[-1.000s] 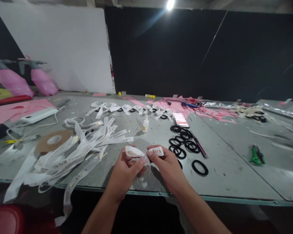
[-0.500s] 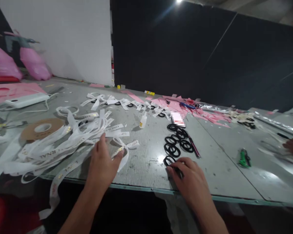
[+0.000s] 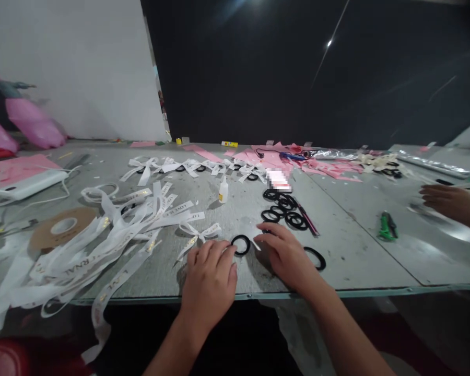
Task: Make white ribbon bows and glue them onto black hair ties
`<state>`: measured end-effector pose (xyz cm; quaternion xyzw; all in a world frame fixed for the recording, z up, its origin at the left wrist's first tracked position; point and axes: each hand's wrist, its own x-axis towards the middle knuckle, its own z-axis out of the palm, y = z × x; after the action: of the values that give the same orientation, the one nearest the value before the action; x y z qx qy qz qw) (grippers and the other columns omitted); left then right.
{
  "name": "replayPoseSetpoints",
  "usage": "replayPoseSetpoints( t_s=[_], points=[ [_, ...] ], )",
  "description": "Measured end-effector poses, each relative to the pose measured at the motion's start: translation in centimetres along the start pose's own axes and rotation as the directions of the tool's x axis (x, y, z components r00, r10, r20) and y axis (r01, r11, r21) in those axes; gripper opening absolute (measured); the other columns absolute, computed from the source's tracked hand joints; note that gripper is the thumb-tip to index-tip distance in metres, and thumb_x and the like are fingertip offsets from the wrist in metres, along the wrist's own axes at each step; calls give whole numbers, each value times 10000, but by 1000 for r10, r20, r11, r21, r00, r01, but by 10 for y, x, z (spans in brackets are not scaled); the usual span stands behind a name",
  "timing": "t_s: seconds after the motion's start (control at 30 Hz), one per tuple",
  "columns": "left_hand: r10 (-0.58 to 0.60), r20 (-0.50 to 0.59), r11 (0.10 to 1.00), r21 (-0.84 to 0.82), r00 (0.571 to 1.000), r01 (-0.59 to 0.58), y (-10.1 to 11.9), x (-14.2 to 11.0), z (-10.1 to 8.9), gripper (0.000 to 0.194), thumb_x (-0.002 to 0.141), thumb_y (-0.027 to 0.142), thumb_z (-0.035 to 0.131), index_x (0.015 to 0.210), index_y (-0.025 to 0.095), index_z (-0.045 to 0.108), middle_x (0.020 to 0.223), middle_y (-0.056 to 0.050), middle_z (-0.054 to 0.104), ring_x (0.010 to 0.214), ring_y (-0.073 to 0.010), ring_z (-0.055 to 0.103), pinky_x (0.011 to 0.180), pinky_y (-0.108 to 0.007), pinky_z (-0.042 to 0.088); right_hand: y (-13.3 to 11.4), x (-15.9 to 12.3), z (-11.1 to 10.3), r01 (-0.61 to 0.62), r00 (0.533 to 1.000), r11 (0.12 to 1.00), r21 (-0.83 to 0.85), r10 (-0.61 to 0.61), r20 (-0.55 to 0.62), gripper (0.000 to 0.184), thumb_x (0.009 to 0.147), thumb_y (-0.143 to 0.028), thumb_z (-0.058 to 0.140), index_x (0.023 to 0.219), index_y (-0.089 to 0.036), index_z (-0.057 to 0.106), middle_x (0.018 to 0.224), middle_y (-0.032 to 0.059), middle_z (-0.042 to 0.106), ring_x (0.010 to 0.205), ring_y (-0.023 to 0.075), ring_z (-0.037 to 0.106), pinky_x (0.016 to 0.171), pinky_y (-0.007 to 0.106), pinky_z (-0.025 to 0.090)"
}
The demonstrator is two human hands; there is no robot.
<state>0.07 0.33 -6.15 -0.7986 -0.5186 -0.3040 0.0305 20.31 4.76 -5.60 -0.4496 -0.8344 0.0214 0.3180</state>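
A black ring [image 3: 241, 245] lies on the table between my hands. My left hand [image 3: 209, 279] reaches over the table with its fingers stretched out, the index fingertip at the ring's left edge. Just beyond that hand is a white printed ribbon tied in a bow [image 3: 199, 236], resting on the table. My right hand [image 3: 290, 256] is right of the ring, fingers apart and nothing visible between them. A small bright white streak shows by its fingertips; I cannot tell whether it is an object or glare. Another black ring [image 3: 315, 258] lies beside the right wrist.
Loose printed ribbons [image 3: 102, 240] and a ribbon roll [image 3: 43, 235] cover the left side. A small glue-like bottle [image 3: 223, 192] stands mid-table. Behind it runs a row of ribbon bows [image 3: 168, 166]. Black rings [image 3: 285, 203] pile up right; green-handled snips [image 3: 387, 227] and another person's hand [image 3: 450, 203] are farther right.
The ribbon has left my hands and lies on the table as a bow. My right hand reached to the black rings, then came back left; one ring now lies between my hands.
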Motion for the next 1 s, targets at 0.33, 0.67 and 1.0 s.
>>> replayPoseSetpoints(
  t_s=[0.33,0.67,1.0],
  points=[
    [45,222,994,84,974,-66,5,4,-6,394,914,290,476,1304,310,520,1136,-47,610,973,-262,508,821,-467,388,13,-69,-29,-317,947,900,-299,283,-150,237,923,-311,486,988,-165,661,939,114,634,857,265,581,784,420,472],
    [50,261,997,38,964,-62,4,7,-9,290,926,276,452,1186,247,576,1192,-57,617,1044,-270,515,882,-487,361,-20,19,-9,-79,985,976,-202,107,134,199,900,-261,553,1021,-191,696,955,92,669,924,254,615,798,374,440],
    [-303,8,924,-243,953,296,-5,7,-3,495,873,386,568,1304,164,467,1038,-93,686,960,-250,604,924,-447,393,-34,38,14,-296,952,917,269,260,163,68,845,-196,589,847,-192,656,796,18,664,705,161,589,665,277,426]
  ],
)
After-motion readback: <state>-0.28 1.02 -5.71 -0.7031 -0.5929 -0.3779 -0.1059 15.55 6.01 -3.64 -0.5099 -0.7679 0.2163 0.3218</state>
